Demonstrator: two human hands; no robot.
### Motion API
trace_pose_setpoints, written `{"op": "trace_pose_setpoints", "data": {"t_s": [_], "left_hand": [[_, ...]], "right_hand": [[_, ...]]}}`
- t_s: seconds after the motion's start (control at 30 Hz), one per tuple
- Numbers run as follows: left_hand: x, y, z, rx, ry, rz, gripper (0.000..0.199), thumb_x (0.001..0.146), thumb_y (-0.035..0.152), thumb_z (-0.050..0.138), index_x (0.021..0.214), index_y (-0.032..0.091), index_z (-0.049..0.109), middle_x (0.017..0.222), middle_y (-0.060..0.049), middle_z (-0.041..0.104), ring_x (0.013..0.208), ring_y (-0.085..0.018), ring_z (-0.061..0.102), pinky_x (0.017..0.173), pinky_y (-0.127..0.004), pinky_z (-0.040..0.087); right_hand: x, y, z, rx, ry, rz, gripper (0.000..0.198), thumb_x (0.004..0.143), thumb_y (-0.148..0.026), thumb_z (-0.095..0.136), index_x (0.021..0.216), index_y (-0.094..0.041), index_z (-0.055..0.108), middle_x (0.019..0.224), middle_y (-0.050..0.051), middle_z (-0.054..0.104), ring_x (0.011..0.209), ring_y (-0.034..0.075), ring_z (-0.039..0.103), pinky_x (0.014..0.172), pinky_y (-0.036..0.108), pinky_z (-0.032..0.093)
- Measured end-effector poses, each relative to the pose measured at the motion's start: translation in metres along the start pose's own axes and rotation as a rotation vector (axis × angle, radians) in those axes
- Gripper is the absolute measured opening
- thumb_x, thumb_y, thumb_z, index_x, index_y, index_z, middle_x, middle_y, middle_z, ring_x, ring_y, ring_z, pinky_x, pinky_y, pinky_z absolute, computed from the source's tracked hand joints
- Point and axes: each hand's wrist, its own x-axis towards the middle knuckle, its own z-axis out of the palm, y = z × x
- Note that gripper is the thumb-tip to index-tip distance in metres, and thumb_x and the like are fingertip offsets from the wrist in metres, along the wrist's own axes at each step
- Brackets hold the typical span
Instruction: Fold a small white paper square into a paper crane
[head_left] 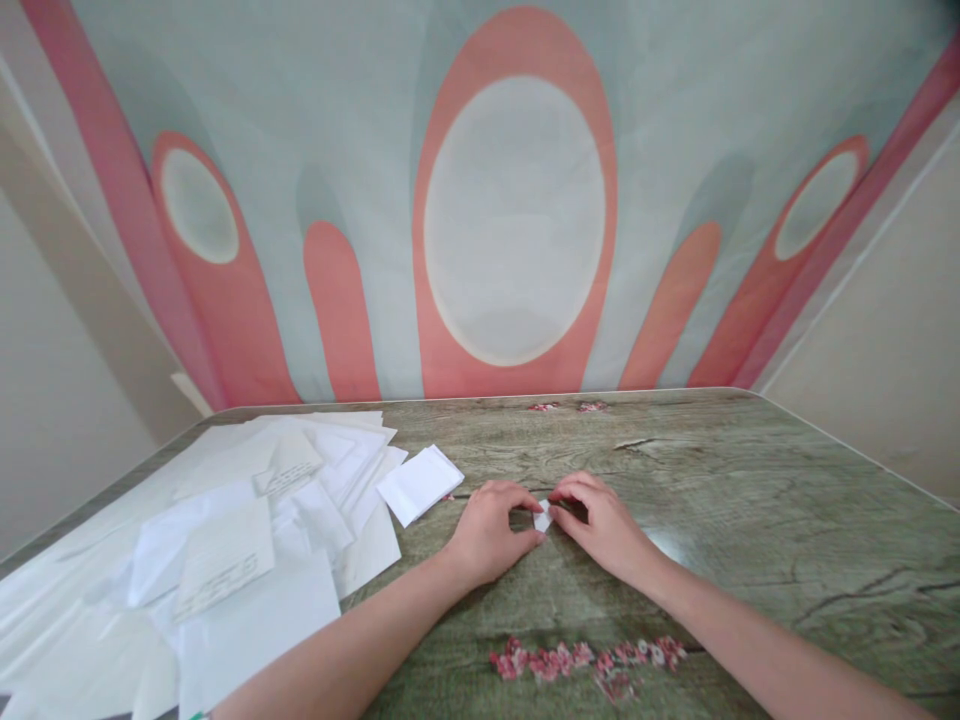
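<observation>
A small folded piece of white paper (543, 516) is between my two hands, just over the wood-patterned table (720, 480). My left hand (491, 530) grips its left side, with the thumb below and the index finger above. On the right edge of the paper, my right hand (596, 522) pinches with thumb and fingertips. The fingers partly cover the paper, so its full shape is hidden. Left of my left hand lies a small stack of white paper (421, 484), flat on the table.
A spread pile of white sheets (259, 625) covers the table's left side, with printed cards (225, 555) on top. Pink flowers (555, 660) are printed on the tabletop. Behind the table's far edge stands a wall covering (390, 200) with coral and grey-green shapes.
</observation>
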Motion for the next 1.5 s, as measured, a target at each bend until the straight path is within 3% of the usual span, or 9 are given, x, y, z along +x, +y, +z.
{"op": "trace_pose_setpoints", "data": {"t_s": [0.37,0.67,0.87,1.03,1.1,1.27,1.5], "left_hand": [[0.0,0.001,-0.005,-0.125,-0.086,0.014,0.048,0.059,0.022,0.073,0.105,0.023,0.059,0.096,0.0,0.065,0.091,-0.02,0.058,0.087,-0.033,0.041],[-0.001,0.005,-0.01,-0.208,-0.133,0.062,0.048,0.064,0.019,0.068,0.11,0.022,0.055,0.098,-0.002,0.063,0.092,-0.019,0.057,0.088,-0.033,0.04],[-0.003,0.007,-0.006,-0.209,-0.086,0.087,0.045,0.067,0.015,0.064,0.11,0.019,0.053,0.096,-0.003,0.059,0.088,-0.017,0.055,0.083,-0.03,0.043],[-0.003,0.005,-0.003,-0.174,-0.066,0.046,0.013,0.078,0.026,0.057,0.087,0.017,0.062,0.081,-0.002,0.062,0.078,-0.015,0.056,0.073,-0.025,0.044],[-0.003,0.005,-0.003,-0.148,-0.082,0.035,0.015,0.081,0.029,0.054,0.078,0.018,0.064,0.075,-0.001,0.062,0.072,-0.014,0.056,0.068,-0.024,0.043],[-0.003,0.005,-0.004,-0.143,-0.044,-0.006,0.016,0.081,0.029,0.055,0.076,0.018,0.065,0.073,0.0,0.064,0.07,-0.014,0.056,0.064,-0.022,0.041],[0.0,0.003,0.0,-0.203,-0.053,-0.077,0.019,0.08,0.029,0.053,0.077,0.019,0.068,0.073,0.0,0.067,0.067,-0.013,0.058,0.061,-0.021,0.04]], "right_hand": [[-0.002,-0.008,-0.002,0.06,-0.072,-0.016,0.007,0.076,-0.025,0.06,0.08,-0.019,0.06,0.088,0.003,0.059,0.087,0.019,0.055,0.08,0.034,0.04],[-0.007,-0.015,-0.008,0.064,-0.112,-0.052,0.014,0.072,-0.025,0.063,0.085,-0.019,0.06,0.096,0.005,0.056,0.094,0.02,0.051,0.083,0.034,0.039],[-0.006,-0.013,-0.012,0.224,-0.158,0.032,0.009,0.074,-0.025,0.061,0.073,-0.018,0.055,0.072,-0.001,0.056,0.071,0.015,0.052,0.065,0.026,0.041],[-0.006,-0.014,-0.013,0.457,-0.166,0.088,0.014,0.078,-0.031,0.059,0.076,-0.017,0.056,0.067,-0.002,0.057,0.062,0.012,0.051,0.058,0.023,0.04],[-0.007,-0.015,-0.013,0.47,-0.153,0.085,0.016,0.078,-0.033,0.059,0.077,-0.016,0.059,0.068,-0.001,0.059,0.063,0.012,0.053,0.059,0.023,0.041],[-0.007,-0.018,-0.012,0.358,-0.12,0.035,0.021,0.083,-0.032,0.053,0.073,-0.017,0.064,0.069,0.0,0.062,0.068,0.015,0.055,0.066,0.026,0.041],[-0.005,-0.015,-0.012,0.352,-0.083,0.098,0.019,0.081,-0.031,0.053,0.074,-0.018,0.066,0.07,0.001,0.062,0.069,0.016,0.055,0.065,0.025,0.04]]}}
